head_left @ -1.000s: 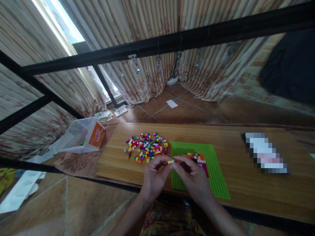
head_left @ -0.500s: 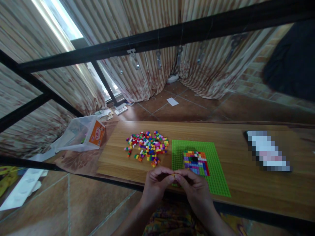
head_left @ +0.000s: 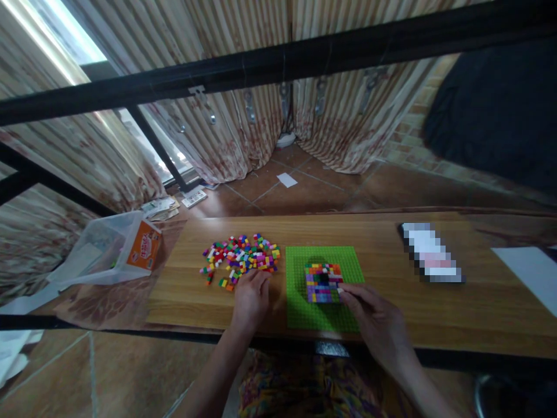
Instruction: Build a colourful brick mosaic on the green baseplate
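My left hand [head_left: 251,299] reaches down at the near edge of a pile of small multicoloured building bricks [head_left: 243,255]. Its fingers are bent and close together; whatever lies under the fingertips is hidden. On a green studded baseplate [head_left: 300,316] stands a square block built of coloured bricks [head_left: 322,293], with a dark opening in its middle. The thumb and forefinger of my right hand [head_left: 378,316] pinch at the right side of this block, touching it. Any brick between those fingertips is too small to make out.
A phone with a blurred screen [head_left: 433,255] lies right of the baseplate on the wooden board [head_left: 374,232]. White paper [head_left: 528,276] lies at far right. A clear plastic box with an orange label [head_left: 145,244] rests on its side at left. A black bar [head_left: 261,75] crosses above.
My hands were together in front of the baseplate, pinching a tiny yellowish piece. They have parted: the left to the brick pile, the right to the block's right side. The view has shifted right.
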The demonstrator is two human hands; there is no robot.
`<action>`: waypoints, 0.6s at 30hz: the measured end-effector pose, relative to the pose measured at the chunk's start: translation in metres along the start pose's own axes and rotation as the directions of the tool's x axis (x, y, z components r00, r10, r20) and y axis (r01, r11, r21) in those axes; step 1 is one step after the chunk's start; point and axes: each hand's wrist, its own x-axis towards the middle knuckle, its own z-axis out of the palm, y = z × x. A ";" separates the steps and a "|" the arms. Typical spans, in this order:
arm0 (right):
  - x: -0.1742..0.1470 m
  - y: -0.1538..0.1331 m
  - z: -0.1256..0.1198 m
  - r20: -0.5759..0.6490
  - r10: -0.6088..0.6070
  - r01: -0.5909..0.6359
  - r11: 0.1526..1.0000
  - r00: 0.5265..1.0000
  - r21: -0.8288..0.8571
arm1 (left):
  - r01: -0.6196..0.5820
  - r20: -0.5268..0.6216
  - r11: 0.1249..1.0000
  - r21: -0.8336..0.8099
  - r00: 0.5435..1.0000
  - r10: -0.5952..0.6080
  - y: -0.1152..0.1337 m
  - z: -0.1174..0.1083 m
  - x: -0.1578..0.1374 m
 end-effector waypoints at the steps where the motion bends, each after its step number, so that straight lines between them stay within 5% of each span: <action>1: 0.004 0.003 -0.004 -0.005 -0.034 0.034 0.998 0.999 -0.056 | -0.012 0.004 0.999 0.045 1.000 0.012 -0.003 0.002 0.003; 9: 0.023 0.006 0.000 0.013 -0.114 0.114 0.970 0.993 -0.216 | -0.082 -0.026 0.996 0.037 0.996 0.083 0.020 0.009 0.009; 18: 0.038 0.009 0.005 0.065 -0.197 0.207 0.934 0.978 -0.291 | -0.221 0.227 0.959 -0.180 0.939 0.259 0.081 0.035 0.049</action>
